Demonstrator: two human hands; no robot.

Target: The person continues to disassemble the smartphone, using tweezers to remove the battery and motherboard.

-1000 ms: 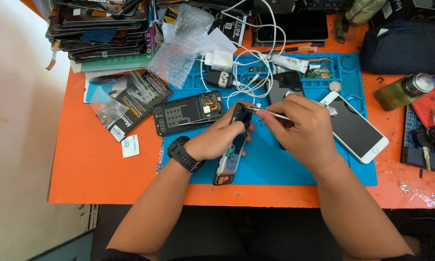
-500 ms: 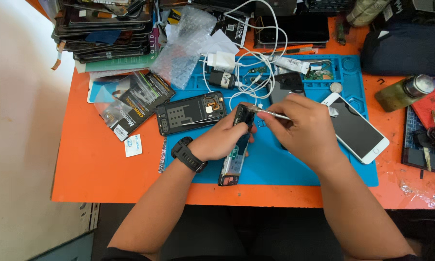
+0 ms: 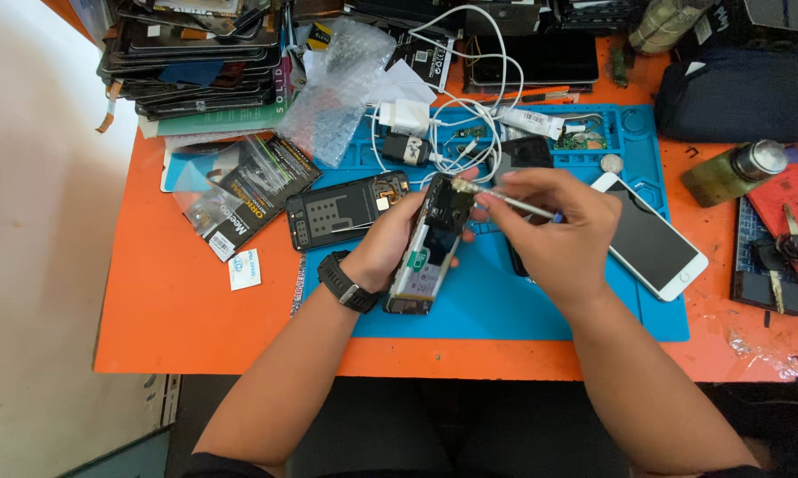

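My left hand [image 3: 392,241] grips an opened phone [image 3: 427,248] tilted up off the blue work mat [image 3: 496,305]; a black watch sits on that wrist. My right hand [image 3: 560,232] pinches a thin metal tool [image 3: 501,198], with its tip touching the upper end of the phone's exposed insides. A separate black phone back frame [image 3: 341,211] lies flat on the mat just left of my left hand.
A white phone [image 3: 651,239] lies face up right of my right hand. Chargers and white cables [image 3: 417,119] sit at the mat's back. A stack of phone panels [image 3: 191,53], bubble wrap, packets [image 3: 240,190], a dark pouch [image 3: 740,93] and a green bottle [image 3: 736,170] crowd the orange table [image 3: 173,301].
Both hands and the phone stay almost in place. The tool tip has shifted slightly along the top of the phone.
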